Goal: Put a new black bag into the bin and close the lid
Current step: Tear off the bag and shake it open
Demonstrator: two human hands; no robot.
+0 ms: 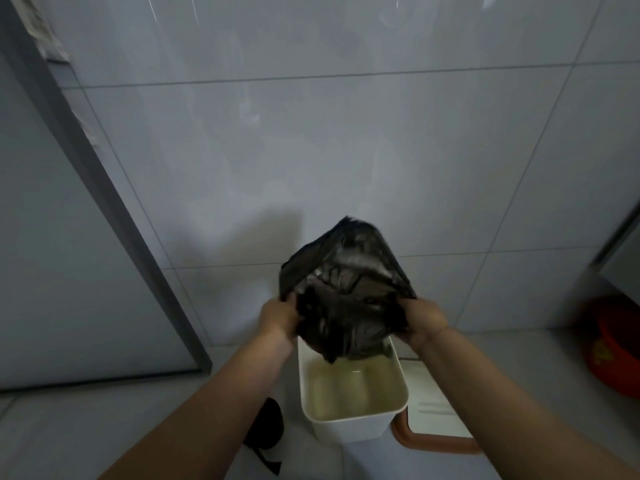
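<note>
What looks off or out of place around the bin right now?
Nothing looks spilled or broken. The black bag is bunched between the left hand and right hand above the open white bin, not yet inside. A second dark bag lies on the floor left of the bin.

Left hand (pixel 278 318) and right hand (pixel 423 322) raised, clenched.

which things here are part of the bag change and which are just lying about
Part of the job:
- black bag, held open over the bin
- white bin, unlined
- left hand and right hand, each gripping a bag edge

Lying about:
- dark bag on the floor, left of the bin
- red basin at right
- white panel with brown rim beside the bin, possibly the lid
</note>
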